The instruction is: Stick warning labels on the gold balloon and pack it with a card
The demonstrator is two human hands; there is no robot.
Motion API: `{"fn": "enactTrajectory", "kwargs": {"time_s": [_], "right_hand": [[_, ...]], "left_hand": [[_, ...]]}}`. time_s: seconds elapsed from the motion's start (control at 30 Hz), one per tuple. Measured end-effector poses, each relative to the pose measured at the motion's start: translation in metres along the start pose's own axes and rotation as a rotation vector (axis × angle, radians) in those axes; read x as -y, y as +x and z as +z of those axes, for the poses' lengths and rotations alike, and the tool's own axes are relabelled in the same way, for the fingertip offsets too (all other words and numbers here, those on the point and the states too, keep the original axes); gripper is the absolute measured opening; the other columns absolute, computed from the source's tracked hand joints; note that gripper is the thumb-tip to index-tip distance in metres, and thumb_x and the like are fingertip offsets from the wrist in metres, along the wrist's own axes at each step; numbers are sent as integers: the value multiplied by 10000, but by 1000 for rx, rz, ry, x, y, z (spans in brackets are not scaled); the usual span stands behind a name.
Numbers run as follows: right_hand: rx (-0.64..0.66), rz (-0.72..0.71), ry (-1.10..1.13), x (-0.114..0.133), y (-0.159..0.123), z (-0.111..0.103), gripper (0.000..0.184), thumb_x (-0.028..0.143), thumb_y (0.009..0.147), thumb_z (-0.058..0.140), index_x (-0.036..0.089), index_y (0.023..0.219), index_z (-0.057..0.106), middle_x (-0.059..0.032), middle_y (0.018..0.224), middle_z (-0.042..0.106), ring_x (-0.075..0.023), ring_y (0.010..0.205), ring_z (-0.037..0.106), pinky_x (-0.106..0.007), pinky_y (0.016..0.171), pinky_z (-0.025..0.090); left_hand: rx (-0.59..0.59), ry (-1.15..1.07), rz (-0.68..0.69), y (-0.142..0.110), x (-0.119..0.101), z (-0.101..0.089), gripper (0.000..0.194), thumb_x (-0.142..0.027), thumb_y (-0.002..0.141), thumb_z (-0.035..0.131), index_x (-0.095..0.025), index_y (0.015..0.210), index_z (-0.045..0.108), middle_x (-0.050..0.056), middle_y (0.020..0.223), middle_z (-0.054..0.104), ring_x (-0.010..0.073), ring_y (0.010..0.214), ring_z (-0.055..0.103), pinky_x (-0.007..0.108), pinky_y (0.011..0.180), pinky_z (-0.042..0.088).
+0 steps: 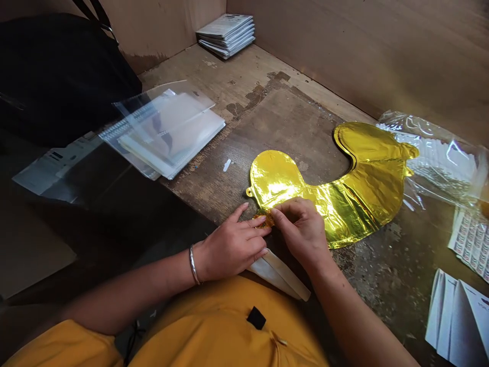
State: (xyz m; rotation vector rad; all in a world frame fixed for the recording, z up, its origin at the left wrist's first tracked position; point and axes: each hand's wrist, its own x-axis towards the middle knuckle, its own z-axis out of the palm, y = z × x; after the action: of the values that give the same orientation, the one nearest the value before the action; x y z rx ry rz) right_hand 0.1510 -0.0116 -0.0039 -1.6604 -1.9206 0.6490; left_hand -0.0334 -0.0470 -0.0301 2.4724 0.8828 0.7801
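A stack of booklets point(226, 35) sits in the corner of the scarred wooden bench point(244, 76), against cardboard walls point(382, 46). Clear plastic sleeves point(168, 135) lie near a black bag point(57, 76), and a printed label sheet point(472, 242) lies far right.

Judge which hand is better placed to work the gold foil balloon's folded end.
Probably the right hand: its fingertips pinch the gold foil balloon's folded end; the left hand lies flatter beside it.

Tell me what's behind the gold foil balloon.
A crumpled clear plastic bag lies there on the worn wooden desk. The gold foil balloon covers the desk beneath it, and any part of the bag under it.
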Motion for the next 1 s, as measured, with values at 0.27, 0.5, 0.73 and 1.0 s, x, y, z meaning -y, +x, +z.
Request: {"fn": "enactTrajectory", "kwargs": {"time_s": [0.27,0.5,0.73,1.0], "right_hand": [[-8,-28,-23,-1,1,3,173,306,812,614,204,683,666,-28,728,640,-190,766,559,-348,741,411],[11,-51,-97,-2,0,6,163,315,821,611,216,701,659,-29,746,651,-199,781,548,-357,767,401],[-163,-35,-393,-7,7,7,270,408,791,644,175,908,572,-69,828,595,-211,739,497,-333,655,382],[131,-511,-315,1,-11,-15,223,166,907,468,192,1060,628,-102,1087,658,-221,1007,566,-373,867,485]], "left_hand": [[16,-13,-6,-1,0,0,187,-235,951,482,-163,889,643,45,1188,685,222,1247,540,519,1176,149],[-6,-14,-8,0,-1,-2,187,-229,955,474,-156,885,631,37,1168,694,221,1226,560,503,1171,155],[-16,-28,-44,0,-2,0,178,-235,950,486,-170,912,647,40,1139,708,218,1200,582,518,1170,126],[-51,-93,-68,-5,-3,-8,200,-245,913,517,-158,820,670,107,1156,643,233,1199,538,476,1125,303]]}}
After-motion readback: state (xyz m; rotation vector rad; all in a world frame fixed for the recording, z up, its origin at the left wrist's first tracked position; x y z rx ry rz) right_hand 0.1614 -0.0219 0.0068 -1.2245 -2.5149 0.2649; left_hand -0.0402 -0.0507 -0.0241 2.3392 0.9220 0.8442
